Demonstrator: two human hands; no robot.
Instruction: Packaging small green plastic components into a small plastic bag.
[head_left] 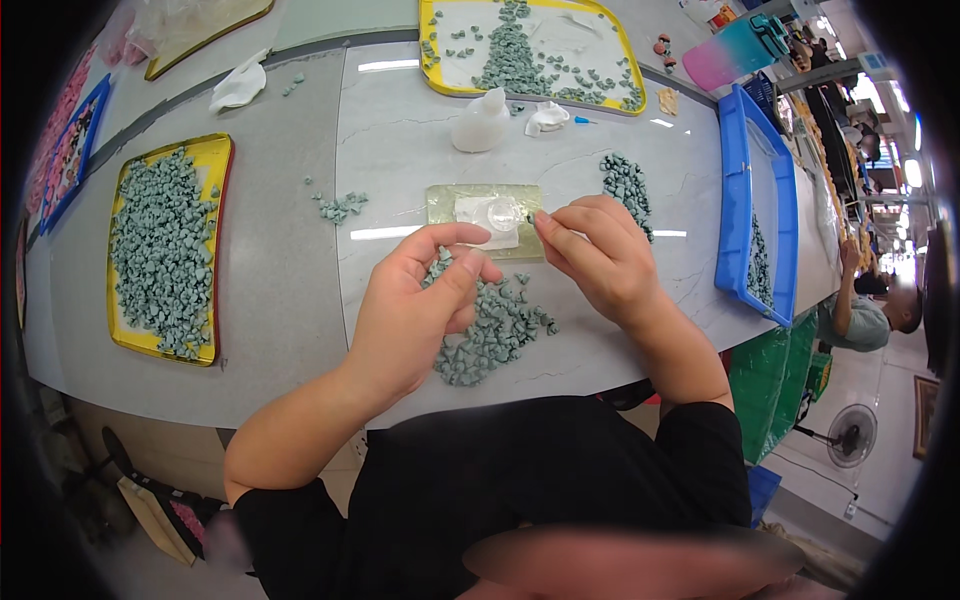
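Note:
My right hand (605, 258) is closed in a pinch, with a small grey-green piece (531, 217) at the fingertips. Just left of it, a small clear round dish (502, 214) stands on a white square, on a pale yellow-green pad (440, 205). My left hand (415, 305) is curled, and a few grey-green pieces (437, 263) show between its thumb and fingers. Beneath and beside that hand a loose pile of the same chunky pieces (490, 335) lies on the table. What the left palm holds further in is hidden.
Yellow-rimmed trays of green pieces lie at left (226, 190) and far side (430, 75). A white squeeze bottle (480, 122) stands beyond the pad, near a crumpled white cloth (547, 118). Another pile (625, 190) and a blue bin (735, 200) are on the right.

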